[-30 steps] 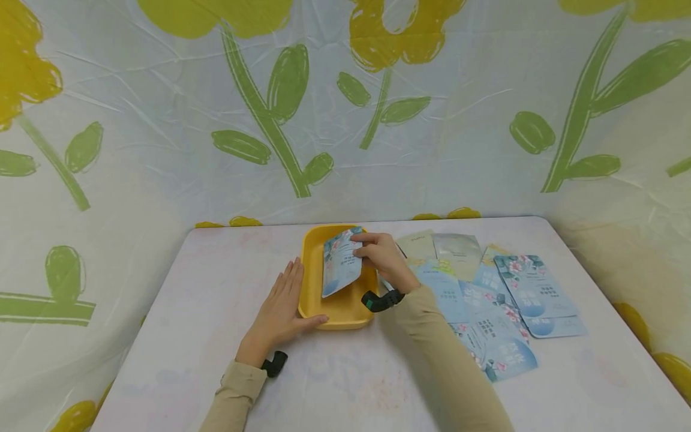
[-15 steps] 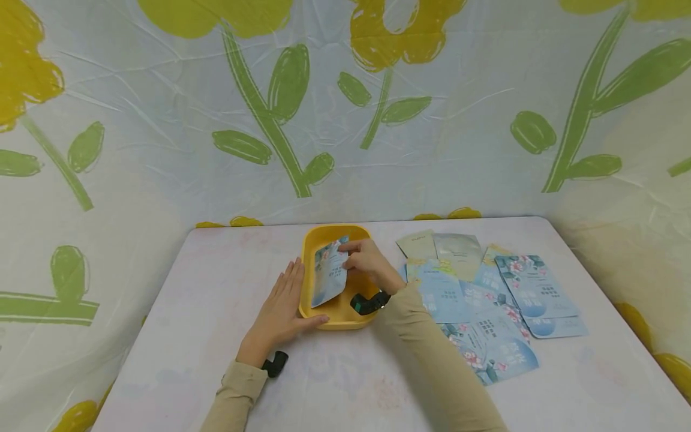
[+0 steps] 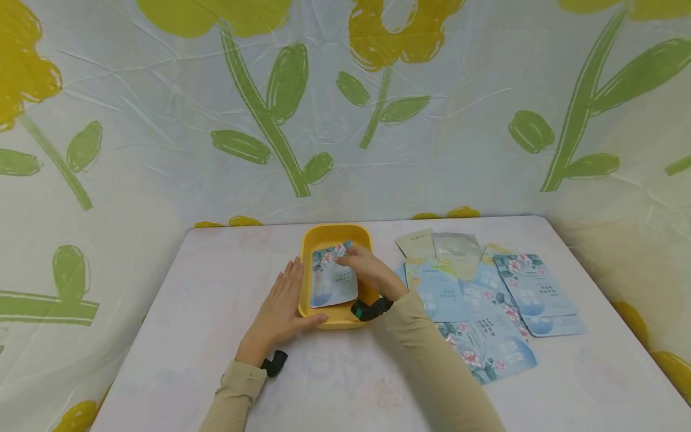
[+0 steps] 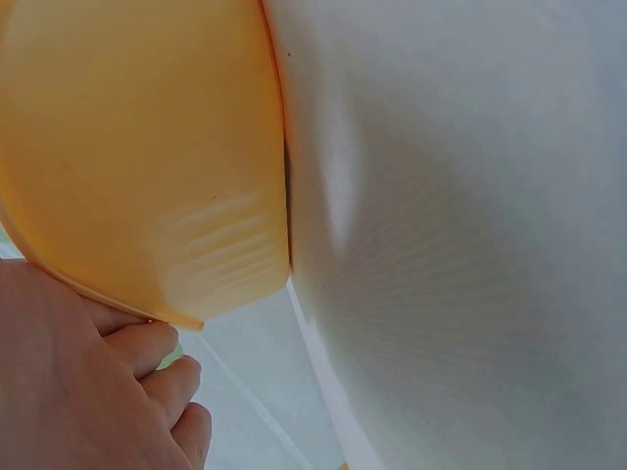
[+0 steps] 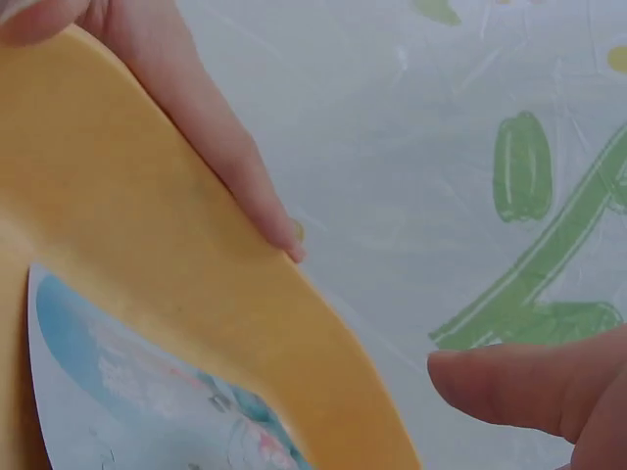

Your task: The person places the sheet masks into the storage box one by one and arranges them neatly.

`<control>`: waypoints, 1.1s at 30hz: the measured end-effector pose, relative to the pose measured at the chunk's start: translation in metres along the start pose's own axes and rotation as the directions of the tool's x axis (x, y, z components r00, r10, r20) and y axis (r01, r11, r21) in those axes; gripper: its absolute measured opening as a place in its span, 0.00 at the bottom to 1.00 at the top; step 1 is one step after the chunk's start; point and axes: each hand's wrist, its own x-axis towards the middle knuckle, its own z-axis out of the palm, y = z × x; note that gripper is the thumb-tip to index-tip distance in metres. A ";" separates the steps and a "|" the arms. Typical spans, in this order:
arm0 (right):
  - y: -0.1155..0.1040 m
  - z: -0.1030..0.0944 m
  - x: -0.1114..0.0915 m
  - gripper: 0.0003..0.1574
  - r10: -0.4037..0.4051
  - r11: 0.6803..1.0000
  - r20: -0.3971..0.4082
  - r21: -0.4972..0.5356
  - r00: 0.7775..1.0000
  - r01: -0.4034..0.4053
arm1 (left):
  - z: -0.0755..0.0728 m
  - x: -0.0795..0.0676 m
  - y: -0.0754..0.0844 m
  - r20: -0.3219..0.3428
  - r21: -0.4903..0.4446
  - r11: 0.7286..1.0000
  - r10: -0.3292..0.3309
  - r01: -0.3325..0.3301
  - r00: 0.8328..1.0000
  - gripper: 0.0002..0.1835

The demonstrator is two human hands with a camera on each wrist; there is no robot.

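A blue floral sheet mask packet (image 3: 333, 279) lies face up in the yellow tray (image 3: 363, 235), its text and pink flowers showing. My right hand (image 3: 378, 275) is over the tray's right side, fingertips at the packet's upper right. In the right wrist view the thumb (image 5: 509, 387) stands out straight, apart from the packet (image 5: 127, 392). My left hand (image 3: 274, 315) rests along the tray's left side with straight fingers, its thumb along the front rim. The left wrist view shows those fingers (image 4: 142, 343) against the tray's outer wall (image 4: 147, 147).
Several more mask packets (image 3: 499, 336) lie overlapping on the table right of the tray, blue floral ones in front and pale green (image 3: 418, 245) and silver ones (image 3: 459, 246) behind. A flower-printed cloth (image 3: 432, 162) hangs around the table's back and sides.
The right hand has moved left and down with the packet, which went from tilted in the fingers to lying in the tray. The fingers have let go. The left hand has stayed put.
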 end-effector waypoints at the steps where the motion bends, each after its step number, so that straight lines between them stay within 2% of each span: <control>1: 0.000 0.001 -0.001 0.47 0.009 1.000 0.002 0.020 1.000 -0.009 | 0.000 0.000 0.000 -0.001 0.002 1.000 0.001 -0.001 1.000 0.64; 6: 0.002 0.006 -0.003 0.50 0.012 0.997 0.010 0.081 1.000 -0.013 | 0.000 0.000 0.000 0.002 -0.002 1.000 -0.007 0.007 1.000 0.64; 15: 0.010 0.012 -0.005 0.53 0.031 0.996 -0.019 0.082 0.999 -0.030 | 0.000 0.000 0.001 0.005 -0.006 1.000 -0.021 0.021 1.000 0.64; 20: 0.009 0.012 -0.008 0.49 0.028 0.995 -0.030 0.097 0.999 -0.025 | 0.001 0.000 0.000 0.007 -0.006 1.000 -0.014 0.014 1.000 0.64; 25: 0.003 0.009 -0.013 0.43 -0.019 0.993 -0.021 0.116 1.000 0.021 | 0.001 -0.001 0.000 -0.004 0.023 1.000 0.002 -0.002 1.000 0.67; 29: 0.000 0.002 -0.021 0.48 -0.060 0.997 -0.038 0.048 0.997 0.062 | 0.002 -0.001 -0.001 -0.006 0.046 0.999 0.005 -0.005 1.000 0.70; 33: -0.006 -0.008 -0.030 0.47 -0.115 0.993 -0.068 0.008 0.991 0.116 | 0.002 0.000 0.000 -0.005 0.054 0.999 0.000 0.000 1.000 0.72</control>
